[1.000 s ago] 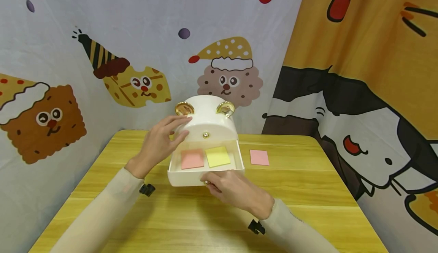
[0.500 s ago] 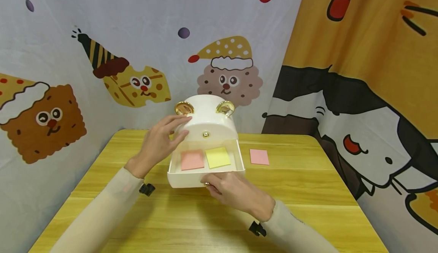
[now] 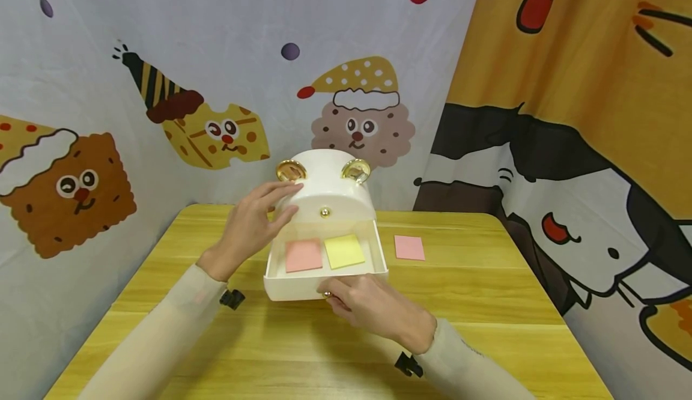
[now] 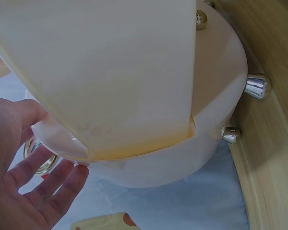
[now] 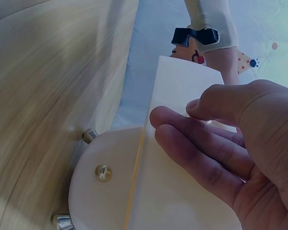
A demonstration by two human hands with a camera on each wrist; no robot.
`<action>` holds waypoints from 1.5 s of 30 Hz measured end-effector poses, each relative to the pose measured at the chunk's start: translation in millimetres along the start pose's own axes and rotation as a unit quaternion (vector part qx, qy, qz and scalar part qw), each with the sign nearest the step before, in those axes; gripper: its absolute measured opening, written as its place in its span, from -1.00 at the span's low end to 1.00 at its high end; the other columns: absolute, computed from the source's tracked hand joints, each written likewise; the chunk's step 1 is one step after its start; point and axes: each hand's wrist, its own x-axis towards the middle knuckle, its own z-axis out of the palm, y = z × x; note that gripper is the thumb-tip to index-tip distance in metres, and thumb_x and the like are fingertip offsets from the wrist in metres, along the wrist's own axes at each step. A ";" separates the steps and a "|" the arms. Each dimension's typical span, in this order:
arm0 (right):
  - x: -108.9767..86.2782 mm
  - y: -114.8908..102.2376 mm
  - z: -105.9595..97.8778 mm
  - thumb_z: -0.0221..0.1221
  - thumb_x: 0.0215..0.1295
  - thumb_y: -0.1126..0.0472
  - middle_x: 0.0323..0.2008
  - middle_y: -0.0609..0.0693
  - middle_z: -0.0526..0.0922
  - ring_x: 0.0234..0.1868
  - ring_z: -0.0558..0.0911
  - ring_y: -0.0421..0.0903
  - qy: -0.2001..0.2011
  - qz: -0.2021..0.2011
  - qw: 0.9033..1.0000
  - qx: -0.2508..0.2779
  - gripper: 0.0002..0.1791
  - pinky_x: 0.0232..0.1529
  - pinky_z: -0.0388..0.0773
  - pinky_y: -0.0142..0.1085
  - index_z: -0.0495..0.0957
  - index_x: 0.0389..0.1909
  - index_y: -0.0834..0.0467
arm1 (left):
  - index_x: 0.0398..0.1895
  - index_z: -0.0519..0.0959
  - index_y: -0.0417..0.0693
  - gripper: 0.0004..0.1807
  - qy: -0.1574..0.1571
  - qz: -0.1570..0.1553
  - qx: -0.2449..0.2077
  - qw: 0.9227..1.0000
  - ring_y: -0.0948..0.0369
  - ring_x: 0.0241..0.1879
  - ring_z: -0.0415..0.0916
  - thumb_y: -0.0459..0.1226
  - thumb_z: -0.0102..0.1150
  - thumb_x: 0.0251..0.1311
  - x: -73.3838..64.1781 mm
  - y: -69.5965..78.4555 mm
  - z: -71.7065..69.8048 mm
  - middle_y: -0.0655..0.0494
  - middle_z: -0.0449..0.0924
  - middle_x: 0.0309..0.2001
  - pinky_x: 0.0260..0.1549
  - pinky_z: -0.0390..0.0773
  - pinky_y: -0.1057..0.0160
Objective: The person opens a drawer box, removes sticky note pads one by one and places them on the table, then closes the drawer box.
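A white rounded storage box [image 3: 330, 175] with two gold ears stands on the table, one drawer [image 3: 272, 289] pulled out at the front. Inside it lie a pink sticky note pad [image 3: 303, 255] on the left and a yellow sticky note pad [image 3: 344, 251] on the right. My right hand [image 3: 373, 305] pinches the drawer's small gold knob [image 3: 327, 295], which the fingers mostly hide. Against the box's left side rests my left hand [image 3: 245, 223], fingers loosely extended; in the left wrist view its fingertips [image 4: 79, 170] touch the box's wall beside the drawer.
Another pink sticky note pad [image 3: 409, 247] lies on the wooden table [image 3: 459, 292], right of the box. A second gold knob [image 3: 325, 212] shows above the drawer, and another gold knob [image 5: 103, 172] below it. A cartoon-printed cloth [image 3: 243, 27] hangs behind.
The drawer has slid slightly further out toward me, carrying both note pads, with my right hand still pinching its knob. My left hand has stayed in place.
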 end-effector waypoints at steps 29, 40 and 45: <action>-7.9 -7.6 -1.6 0.54 0.40 0.43 -0.32 -0.19 0.78 -0.46 0.53 -0.43 0.015 -0.016 1.000 0.013 -0.69 -0.38 0.36 -0.73 0.76 0.05 0.11 | 0.51 0.76 0.03 -0.47 0.002 -0.001 0.000 1.000 0.04 -0.26 0.72 -0.27 0.57 0.54 0.2 -0.1 1.4 -0.08 0.79 0.44 -0.39 0.63 0.17; -8.7 -11.5 -1.4 0.60 0.40 0.34 -0.39 -0.24 0.74 -0.51 0.46 -0.46 0.009 -0.002 1.000 -0.012 -0.69 -0.43 0.29 -0.72 0.80 0.06 0.04 | 0.53 0.75 0.05 -0.47 0.001 -0.002 0.001 1.000 0.02 -0.28 0.71 -0.26 0.57 0.54 -0.7 -1.2 1.8 -0.09 0.78 0.44 -0.45 0.56 0.23; -9.8 -12.2 -0.7 0.59 0.41 0.35 -0.32 -0.22 0.81 -0.48 0.55 -0.45 0.003 -0.005 1.000 -0.007 -0.69 -0.39 0.35 -0.74 0.79 0.08 0.06 | 0.52 0.76 0.05 -0.47 0.004 -0.001 0.002 1.000 0.01 -0.27 0.71 -0.27 0.57 0.54 -0.5 -1.0 2.1 -0.09 0.79 0.43 -0.44 0.58 0.21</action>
